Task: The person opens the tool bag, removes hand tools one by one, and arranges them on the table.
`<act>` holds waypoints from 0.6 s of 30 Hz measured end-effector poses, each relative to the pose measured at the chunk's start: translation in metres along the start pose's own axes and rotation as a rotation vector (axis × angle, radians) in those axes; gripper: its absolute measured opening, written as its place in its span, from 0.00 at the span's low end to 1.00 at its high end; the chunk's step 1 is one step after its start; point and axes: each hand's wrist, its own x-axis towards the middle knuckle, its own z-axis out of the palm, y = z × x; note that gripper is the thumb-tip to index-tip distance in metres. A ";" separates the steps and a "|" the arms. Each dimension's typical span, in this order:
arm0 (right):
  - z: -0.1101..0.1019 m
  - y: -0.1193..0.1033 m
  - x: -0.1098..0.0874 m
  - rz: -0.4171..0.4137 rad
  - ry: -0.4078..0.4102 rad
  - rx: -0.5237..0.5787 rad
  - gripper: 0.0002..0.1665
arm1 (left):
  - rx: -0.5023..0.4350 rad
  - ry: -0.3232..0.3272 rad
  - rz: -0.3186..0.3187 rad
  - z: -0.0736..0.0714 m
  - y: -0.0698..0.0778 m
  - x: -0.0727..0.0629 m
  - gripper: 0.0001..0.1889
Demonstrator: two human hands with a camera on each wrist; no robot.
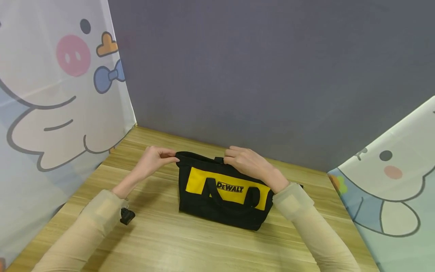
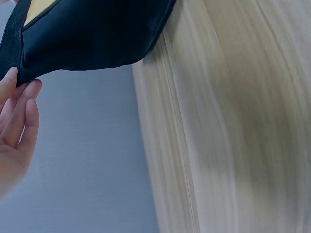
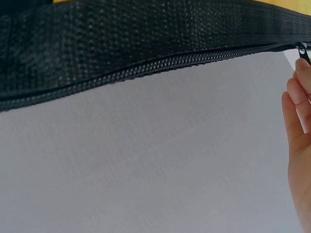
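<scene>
A black and yellow DeWalt tool bag [image 1: 200,209] stands upright on the table, its two black handles hanging down the front. My left hand [image 1: 153,162] pinches the bag's top left corner between thumb and fingers; the left wrist view also shows this hand [image 2: 17,121] at the corner. Above the bag's top edge, my right hand [image 1: 246,162] has its fingers bent. Seen from the right wrist, that hand [image 3: 302,126] pinches a small zipper pull [image 3: 302,50] at the end of a line of zipper teeth [image 3: 146,69]. Between the hands the bag's mouth gapes; its inside is dark.
The wood-grain table [image 1: 163,241] meets a grey wall panel [image 1: 272,75] behind the bag. Cartoon-printed cloths flank it, one at left [image 1: 51,124] and one at right [image 1: 401,204]. A small black device [image 1: 127,216] is beside the left sleeve.
</scene>
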 end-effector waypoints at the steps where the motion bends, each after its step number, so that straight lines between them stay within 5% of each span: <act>1: -0.001 0.000 0.000 -0.004 0.000 -0.002 0.07 | 0.001 0.000 0.015 0.000 0.000 0.000 0.16; 18: 0.000 0.004 -0.013 0.012 0.005 0.024 0.07 | -0.003 0.036 0.209 0.006 -0.002 0.002 0.15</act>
